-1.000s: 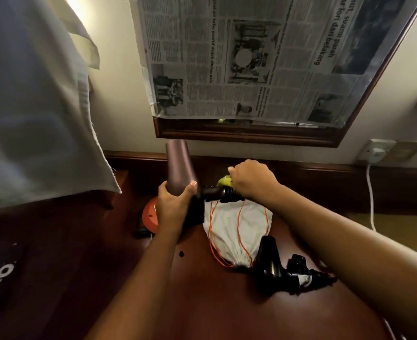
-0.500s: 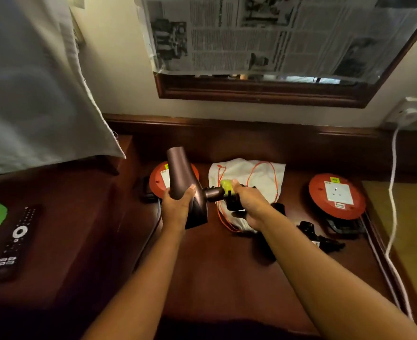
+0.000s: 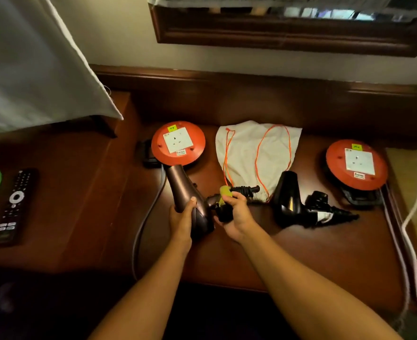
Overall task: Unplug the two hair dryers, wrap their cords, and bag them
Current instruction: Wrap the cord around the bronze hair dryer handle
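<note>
Above the glossy wooden counter (image 3: pixel 288 253), the left grip (image 3: pixel 181 218) clasps a smooth bronze hair dryer (image 3: pixel 190 196); the right grip (image 3: pixel 236 214) squeezes what seems its bundled black cord (image 3: pixel 224 211).

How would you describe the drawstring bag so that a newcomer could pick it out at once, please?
On the dark wooden desk below the framed mirror, look between the two round orange socket reels, left and right. The flat white cloth drawstring bag lies there. Thin orange cords looping across it set it apart.
</note>
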`<action>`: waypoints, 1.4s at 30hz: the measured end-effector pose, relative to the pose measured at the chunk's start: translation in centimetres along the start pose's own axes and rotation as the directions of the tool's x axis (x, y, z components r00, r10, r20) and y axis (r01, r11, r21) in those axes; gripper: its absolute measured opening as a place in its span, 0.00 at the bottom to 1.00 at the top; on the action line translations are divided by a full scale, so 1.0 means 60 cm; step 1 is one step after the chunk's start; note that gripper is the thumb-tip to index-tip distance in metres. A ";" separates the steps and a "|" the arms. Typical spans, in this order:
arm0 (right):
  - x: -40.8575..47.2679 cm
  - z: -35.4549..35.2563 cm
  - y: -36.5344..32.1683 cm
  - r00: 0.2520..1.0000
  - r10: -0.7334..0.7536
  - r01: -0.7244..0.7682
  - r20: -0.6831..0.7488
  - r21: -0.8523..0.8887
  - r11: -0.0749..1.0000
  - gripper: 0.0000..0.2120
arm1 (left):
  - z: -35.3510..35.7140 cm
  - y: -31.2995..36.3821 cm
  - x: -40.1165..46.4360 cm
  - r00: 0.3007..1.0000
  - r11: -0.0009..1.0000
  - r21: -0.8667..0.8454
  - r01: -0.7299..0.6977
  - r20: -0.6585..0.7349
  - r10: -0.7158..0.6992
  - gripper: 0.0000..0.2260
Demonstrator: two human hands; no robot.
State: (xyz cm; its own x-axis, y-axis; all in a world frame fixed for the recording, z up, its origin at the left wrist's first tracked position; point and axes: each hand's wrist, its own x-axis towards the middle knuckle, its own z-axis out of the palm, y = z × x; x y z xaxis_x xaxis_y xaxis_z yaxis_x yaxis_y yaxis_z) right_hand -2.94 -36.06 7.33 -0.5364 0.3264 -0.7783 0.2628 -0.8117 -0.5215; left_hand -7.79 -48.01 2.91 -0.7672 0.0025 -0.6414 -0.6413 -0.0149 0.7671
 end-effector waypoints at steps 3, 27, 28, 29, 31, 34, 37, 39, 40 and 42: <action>0.005 -0.004 0.024 0.998 -0.051 0.053 0.029 -0.075 0.996 0.20 | -0.007 -0.018 0.009 0.997 0.997 -0.001 0.073 0.008 -0.073 0.31; -0.003 0.015 0.138 0.909 -0.415 0.345 0.041 -0.633 0.693 0.34 | -0.086 -0.012 0.055 0.989 0.976 0.216 -0.007 0.145 -0.025 0.14; -0.001 0.014 0.142 0.914 -0.404 0.329 0.027 -0.631 0.703 0.35 | -0.088 -0.014 0.056 0.991 0.971 0.237 -0.018 0.134 -0.014 0.14; 0.000 0.013 0.145 0.924 -0.382 0.300 0.006 -0.631 0.715 0.36 | -0.088 -0.016 0.058 0.992 0.963 0.268 -0.035 0.128 0.001 0.15; 0.004 0.009 0.157 0.945 -0.325 0.234 -0.031 -0.629 0.741 0.36 | -0.085 -0.021 0.064 0.993 0.927 0.369 -0.066 0.118 0.024 0.23; 0.015 -0.001 0.163 0.954 -0.289 0.180 -0.080 -0.617 0.766 0.37 | -0.073 -0.022 0.072 0.987 0.875 0.467 -0.131 0.146 0.070 0.30; 0.016 -0.004 0.149 0.952 -0.297 0.158 -0.072 -0.716 0.680 0.35 | -0.062 -0.016 0.083 0.975 0.848 0.488 -0.207 0.179 0.135 0.27; 0.017 -0.011 0.137 0.948 -0.314 0.145 -0.044 -0.823 0.550 0.34 | -0.057 -0.009 0.089 0.966 0.823 0.512 -0.246 0.201 0.164 0.25; 0.014 -0.012 0.130 0.946 -0.325 0.152 -0.010 -0.870 0.469 0.33 | -0.054 -0.006 0.090 0.960 0.803 0.532 -0.269 0.216 0.178 0.24; 0.009 -0.012 0.114 0.935 -0.351 0.165 0.047 -0.935 0.314 0.32 | -0.047 -0.002 0.092 0.956 0.766 0.576 -0.285 0.223 0.188 0.28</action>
State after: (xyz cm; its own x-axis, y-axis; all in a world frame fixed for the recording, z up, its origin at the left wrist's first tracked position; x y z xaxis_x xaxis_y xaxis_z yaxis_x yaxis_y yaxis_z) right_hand -0.87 -41.10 3.09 -0.6316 0.5676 -0.5281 0.7440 0.2521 -0.6189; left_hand -11.93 -50.79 -0.78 -0.8561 0.2231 -0.4662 -0.2769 0.5637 0.7782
